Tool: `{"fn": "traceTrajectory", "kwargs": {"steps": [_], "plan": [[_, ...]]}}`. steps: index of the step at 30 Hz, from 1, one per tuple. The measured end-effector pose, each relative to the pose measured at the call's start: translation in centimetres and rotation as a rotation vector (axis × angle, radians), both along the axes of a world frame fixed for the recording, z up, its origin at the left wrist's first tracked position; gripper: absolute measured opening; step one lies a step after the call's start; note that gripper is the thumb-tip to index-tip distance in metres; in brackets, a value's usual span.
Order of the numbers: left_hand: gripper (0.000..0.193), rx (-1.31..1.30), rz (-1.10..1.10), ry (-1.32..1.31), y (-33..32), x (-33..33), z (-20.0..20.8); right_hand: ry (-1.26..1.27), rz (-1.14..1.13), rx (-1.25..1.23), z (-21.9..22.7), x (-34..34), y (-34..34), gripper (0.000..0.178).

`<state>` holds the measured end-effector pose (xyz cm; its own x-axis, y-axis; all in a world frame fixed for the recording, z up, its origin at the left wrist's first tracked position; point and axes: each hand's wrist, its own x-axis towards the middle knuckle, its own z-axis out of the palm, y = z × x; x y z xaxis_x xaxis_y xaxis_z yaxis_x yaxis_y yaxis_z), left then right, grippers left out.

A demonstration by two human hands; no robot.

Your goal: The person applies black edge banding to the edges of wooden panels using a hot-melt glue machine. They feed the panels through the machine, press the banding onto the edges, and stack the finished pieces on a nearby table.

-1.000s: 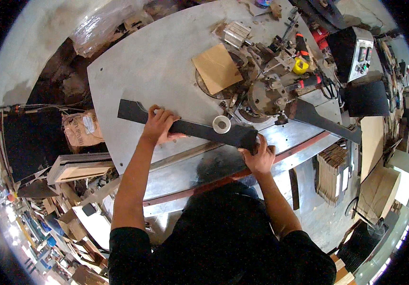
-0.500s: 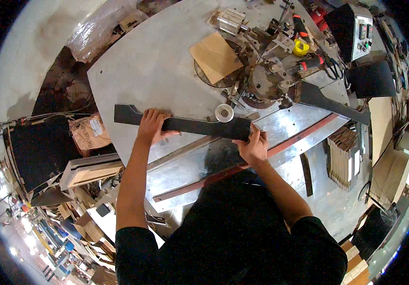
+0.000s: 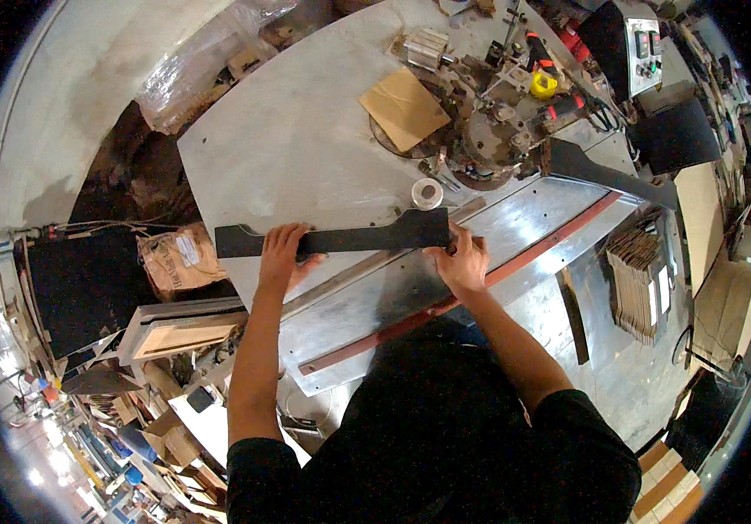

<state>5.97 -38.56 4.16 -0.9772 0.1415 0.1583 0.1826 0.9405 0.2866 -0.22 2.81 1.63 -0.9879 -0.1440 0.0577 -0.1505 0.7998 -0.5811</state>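
Note:
A long, flat dark board (image 3: 367, 238) with a curved cut-out along its far edge lies across the grey machine table in front of me. My left hand (image 3: 284, 251) grips it left of the middle, fingers over the far edge and thumb at the near edge. At the board's right end is my right hand (image 3: 463, 262), its fingers and thumb closed against that end. A pale round roller (image 3: 426, 194) touches or nearly touches the board's far edge near my right hand.
The metal table (image 3: 262, 148) carries machine parts (image 3: 489, 144), a cardboard piece (image 3: 404, 109) and a yellow tape measure (image 3: 543, 85). A similar dark board (image 3: 598, 170) rests at right. A red-brown strip (image 3: 533, 253) runs along the near side. A control box (image 3: 644, 57) stands far right.
The board has turned, its left end coming nearer me and its right end going farther away, so it lies more level. The roller now sits closer to its right end. Both hands stay on it.

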Motion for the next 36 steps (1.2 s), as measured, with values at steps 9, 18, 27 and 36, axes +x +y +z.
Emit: {"fn": "traceTrajectory", "kwargs": {"steps": [9, 18, 27, 36], "plan": [[0.072, -0.039, 0.035, -0.162, -3.8, 1.1, 1.3, 0.101, -0.078, -0.026, -0.3, 1.5, -3.6, 0.07], [0.065, -0.055, 0.154, -0.236, -4.9, 5.4, 2.5, 0.006, -0.01, 0.101, 1.5, 0.0, -7.7, 0.064], [0.046, 0.206, 0.589, -0.024, -4.8, 21.6, 10.2, -0.123, 0.23, -0.811, 9.7, 3.4, -12.7, 0.04], [0.075, 1.49, 0.607, -0.585, 9.8, 25.9, 21.9, -0.982, 0.216, -1.787, 21.1, -3.8, -14.0, 0.077]]}}
